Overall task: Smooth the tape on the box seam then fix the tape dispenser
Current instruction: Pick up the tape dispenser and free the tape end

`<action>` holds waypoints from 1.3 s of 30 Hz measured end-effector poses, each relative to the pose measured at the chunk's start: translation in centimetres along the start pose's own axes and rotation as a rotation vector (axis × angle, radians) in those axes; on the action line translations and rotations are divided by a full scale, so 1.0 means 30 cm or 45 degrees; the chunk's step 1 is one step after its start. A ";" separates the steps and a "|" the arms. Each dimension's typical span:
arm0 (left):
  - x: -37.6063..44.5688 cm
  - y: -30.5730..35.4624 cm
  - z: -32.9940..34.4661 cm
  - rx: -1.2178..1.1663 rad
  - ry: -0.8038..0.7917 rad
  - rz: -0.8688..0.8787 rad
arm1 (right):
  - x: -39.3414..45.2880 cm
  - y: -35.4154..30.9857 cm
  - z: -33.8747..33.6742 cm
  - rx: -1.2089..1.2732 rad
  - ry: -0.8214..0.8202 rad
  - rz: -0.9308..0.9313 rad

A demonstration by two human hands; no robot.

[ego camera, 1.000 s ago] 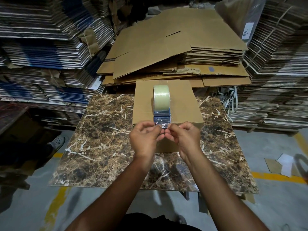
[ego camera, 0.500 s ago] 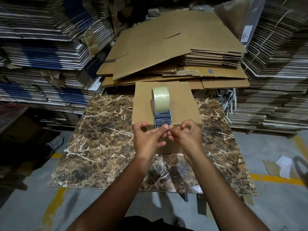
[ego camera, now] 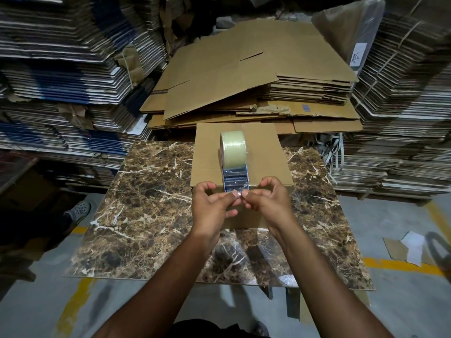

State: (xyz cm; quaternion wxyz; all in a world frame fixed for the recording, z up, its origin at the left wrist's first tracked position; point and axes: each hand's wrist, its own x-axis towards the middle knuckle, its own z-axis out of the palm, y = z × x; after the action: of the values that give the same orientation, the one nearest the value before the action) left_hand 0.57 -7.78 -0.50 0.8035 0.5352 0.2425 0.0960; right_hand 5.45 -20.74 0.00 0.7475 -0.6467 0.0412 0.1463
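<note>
A closed brown cardboard box [ego camera: 268,152] stands on a marble-patterned table [ego camera: 151,211]. On its top rests a blue tape dispenser [ego camera: 235,178] carrying a pale yellow tape roll [ego camera: 233,147]. My left hand [ego camera: 212,206] and my right hand [ego camera: 268,203] meet at the dispenser's near end. The fingertips of both pinch the loose clear tape end [ego camera: 238,193] at the box's front edge. Whether the tape lies flat along the box seam is hidden by the dispenser and my hands.
Flattened brown cartons [ego camera: 256,76] are piled behind the table. Tall stacks of folded cardboard rise at the left [ego camera: 61,69] and right [ego camera: 402,106]. A person's grey shoe [ego camera: 79,208] shows at the left on the floor. Cardboard scraps [ego camera: 405,247] lie on the floor at right.
Both hands stayed at the dispenser's near end, shifting slightly. The fingers have regripped the tape end, now pinching it closer together.
</note>
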 end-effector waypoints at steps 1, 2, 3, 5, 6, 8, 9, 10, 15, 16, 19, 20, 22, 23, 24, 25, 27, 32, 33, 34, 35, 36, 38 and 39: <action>0.002 -0.005 -0.006 0.006 -0.012 -0.006 | 0.001 0.002 -0.005 0.007 -0.010 0.009; 0.003 -0.010 -0.011 0.010 -0.025 -0.011 | 0.001 0.003 -0.009 0.019 -0.019 0.014; 0.004 -0.012 -0.016 0.019 -0.032 -0.013 | 0.003 0.005 -0.013 0.022 -0.018 0.015; 0.005 -0.014 -0.021 0.054 -0.044 -0.015 | 0.005 0.008 -0.019 -0.013 -0.012 0.003; 0.006 -0.014 -0.024 0.082 -0.051 -0.016 | 0.006 0.008 -0.021 -0.046 -0.010 -0.007; 0.004 -0.008 -0.037 0.135 -0.054 -0.009 | 0.009 0.006 -0.029 -0.107 0.013 -0.030; 0.004 -0.003 -0.049 0.152 -0.044 -0.004 | 0.009 0.000 -0.036 -0.139 0.026 -0.039; 0.005 0.006 -0.064 0.171 -0.028 0.006 | 0.006 -0.009 -0.045 -0.189 0.029 -0.042; 0.026 0.082 -0.114 0.329 0.106 0.158 | 0.021 -0.079 -0.074 -0.500 0.166 -0.234; 0.036 0.100 -0.105 0.360 0.103 0.182 | 0.035 -0.099 -0.065 -0.525 0.162 -0.261; 0.091 0.139 -0.051 0.478 0.021 0.169 | 0.095 -0.143 -0.017 -0.637 -0.029 -0.234; 0.109 0.146 -0.030 0.528 -0.005 0.163 | 0.111 -0.152 0.000 -0.669 -0.100 -0.210; 0.128 0.151 0.009 0.604 -0.063 0.151 | 0.127 -0.166 0.028 -0.686 -0.209 -0.186; 0.129 0.151 0.024 0.615 -0.085 0.157 | 0.131 -0.169 0.035 -0.706 -0.243 -0.199; 0.124 0.151 0.034 0.594 -0.089 0.168 | 0.131 -0.174 0.037 -0.729 -0.269 -0.218; 0.114 0.151 0.043 0.538 -0.077 0.171 | 0.131 -0.175 0.033 -0.733 -0.285 -0.233; 0.095 0.145 0.041 0.427 -0.035 0.159 | 0.124 -0.172 0.022 -0.692 -0.304 -0.243; 0.040 0.125 -0.001 0.271 0.090 0.171 | 0.108 -0.120 0.029 -0.548 -0.367 -0.191; 0.029 0.129 -0.013 0.255 0.128 0.176 | 0.106 -0.111 0.048 -0.513 -0.391 -0.172; 0.015 0.136 -0.030 0.241 0.162 0.181 | 0.104 -0.103 0.075 -0.496 -0.414 -0.156; 0.005 0.143 -0.051 0.237 0.199 0.194 | 0.098 -0.096 0.105 -0.487 -0.436 -0.147; -0.001 0.151 -0.075 0.222 0.230 0.211 | 0.093 -0.090 0.139 -0.484 -0.454 -0.143; 0.001 0.176 -0.141 0.240 0.257 0.253 | 0.082 -0.076 0.211 -0.499 -0.476 -0.155; 0.009 0.191 -0.175 0.262 0.268 0.275 | 0.079 -0.067 0.251 -0.506 -0.480 -0.159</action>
State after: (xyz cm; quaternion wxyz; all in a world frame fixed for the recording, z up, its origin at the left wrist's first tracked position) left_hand -1.19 -1.04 3.00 0.6995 0.6246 0.2749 0.2120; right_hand 7.29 -13.22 2.55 0.6079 -0.7433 -0.1682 0.2229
